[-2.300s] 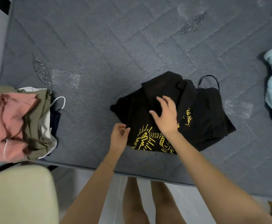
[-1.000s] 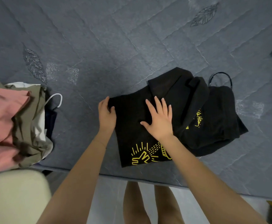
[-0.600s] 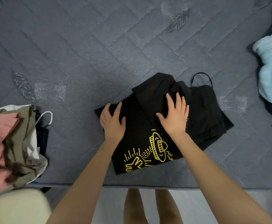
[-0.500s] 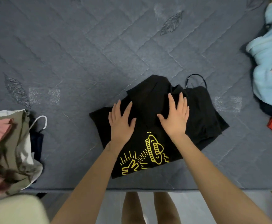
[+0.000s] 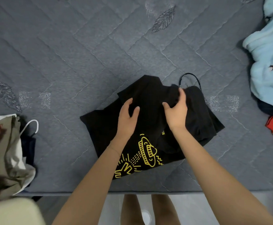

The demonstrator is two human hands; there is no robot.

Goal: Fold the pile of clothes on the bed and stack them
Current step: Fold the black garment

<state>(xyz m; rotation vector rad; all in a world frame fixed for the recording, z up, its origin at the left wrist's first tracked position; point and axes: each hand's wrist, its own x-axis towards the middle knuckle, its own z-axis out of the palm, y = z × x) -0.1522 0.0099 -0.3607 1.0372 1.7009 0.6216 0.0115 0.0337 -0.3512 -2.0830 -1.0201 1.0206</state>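
Half a second ago both palms lay flat, smoothing. Now my left fingers [image 5: 126, 105] and right fingers [image 5: 182, 99] are curled, each pinching the upper fold of the black T-shirt [image 5: 103, 127]. It lies on the bed [image 5: 83, 54] directly beneath them, with the yellow print [image 5: 147, 150] on my side of them. Judgement: smoothing is finished and the next fold is starting. Wrists level, forearms converging.

A person stands at the edge of a grey quilted bed [image 5: 83, 46]. The left hand [image 5: 127, 115] and right hand [image 5: 176, 112] both grip the upper fabric of a partly folded black T-shirt [image 5: 150, 98] with a yellow print. A heap of clothes [image 5: 5, 151] lies at left, and a light blue garment [image 5: 270, 62] at right.
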